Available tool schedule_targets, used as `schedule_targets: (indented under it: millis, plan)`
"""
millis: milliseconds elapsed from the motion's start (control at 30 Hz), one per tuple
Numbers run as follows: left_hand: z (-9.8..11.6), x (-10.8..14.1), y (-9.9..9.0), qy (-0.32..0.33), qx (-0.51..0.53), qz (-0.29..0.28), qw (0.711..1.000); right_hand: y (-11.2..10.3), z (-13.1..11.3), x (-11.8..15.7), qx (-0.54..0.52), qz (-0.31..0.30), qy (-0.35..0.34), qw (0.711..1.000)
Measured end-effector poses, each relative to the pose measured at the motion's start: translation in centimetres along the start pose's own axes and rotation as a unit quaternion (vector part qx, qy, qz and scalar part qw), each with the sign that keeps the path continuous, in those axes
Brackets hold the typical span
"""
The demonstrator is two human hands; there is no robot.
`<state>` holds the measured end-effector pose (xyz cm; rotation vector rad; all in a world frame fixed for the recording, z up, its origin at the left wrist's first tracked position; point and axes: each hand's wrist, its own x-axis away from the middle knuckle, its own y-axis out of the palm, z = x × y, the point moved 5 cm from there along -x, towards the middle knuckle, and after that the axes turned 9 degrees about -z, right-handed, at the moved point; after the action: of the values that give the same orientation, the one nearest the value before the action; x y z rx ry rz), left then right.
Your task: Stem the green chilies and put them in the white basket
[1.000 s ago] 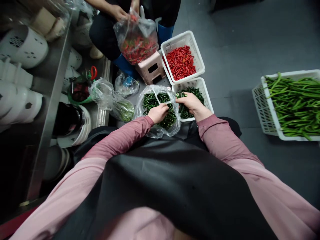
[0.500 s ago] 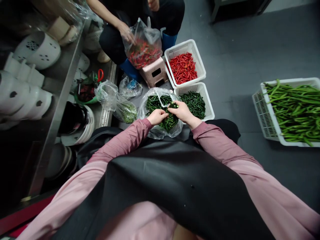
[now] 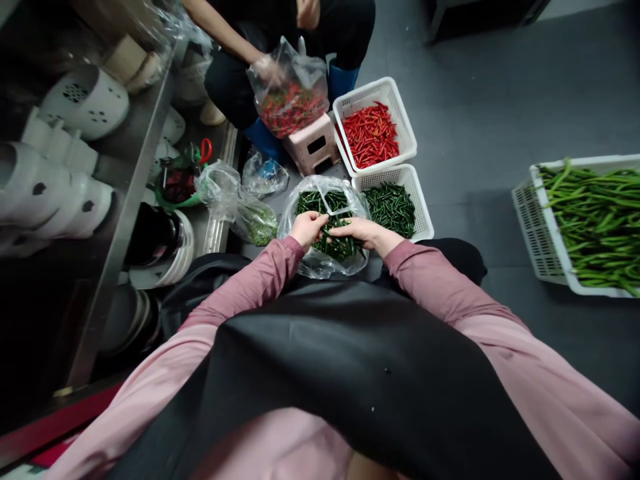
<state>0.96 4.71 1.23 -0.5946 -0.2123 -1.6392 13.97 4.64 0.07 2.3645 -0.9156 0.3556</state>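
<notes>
Between my knees, a clear plastic bag [image 3: 287, 223] stands with its mouth wide, full of dark green chili peppers [image 3: 336, 248]. My left hand [image 3: 309, 229] is over its left side, thumb and fingers pinched at a green chili. Across from it, my right hand [image 3: 364, 232] is turned partly palm up, its fingers closed around several green chilies whose tips stick out below. Just beyond my right hand sits a white basket [image 3: 425, 217] holding more green chilies [image 3: 391, 208].
A co-worker's hand [image 3: 270, 70] is in a bag of red chilies [image 3: 290, 110] on a pink stool [image 3: 313, 143]. A white basket of red chilies [image 3: 370, 137] stands beside it. Long green peppers [image 3: 600, 220] fill a crate at right. Shelves [image 3: 135, 167] with white crockery line the left.
My right hand has turned from a downward pinch to a more palm-up hold, with chilies in it. My left hand has risen slightly. The co-worker's hand has moved within the red chili bag.
</notes>
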Motion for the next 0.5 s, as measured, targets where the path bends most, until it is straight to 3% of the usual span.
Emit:
schedule_targets:
  millis: [100,200,233,300,400,500]
  plan:
    - [-0.1,-0.1,-0.2,0.012,-0.047,0.039,0.998,0.7,0.6,-0.1,-0.011,0.002,0.019,1.000]
    - [-0.1,-0.5,-0.7,0.041,-0.140,0.064,0.987,0.1,0.6,-0.1,0.139,0.092,0.022,0.986]
    - [-0.1,-0.6,-1.0,0.050,-0.165,0.072,0.982,-0.1,0.3,0.0,0.225,0.130,0.017,0.966]
    - [-0.3,-0.8,-1.5,0.040,-0.152,0.063,0.986,-0.2,-0.5,0.4,0.395,0.188,0.001,0.899]
    - [-0.6,-0.8,-1.7,-0.023,0.006,-0.035,0.999,0.8,-1.5,1.4,0.553,0.197,-0.028,0.809]
    - [0.2,-0.2,-1.3,-0.044,0.130,-0.136,0.981,1.5,-2.8,2.7,0.615,0.191,-0.084,0.760]
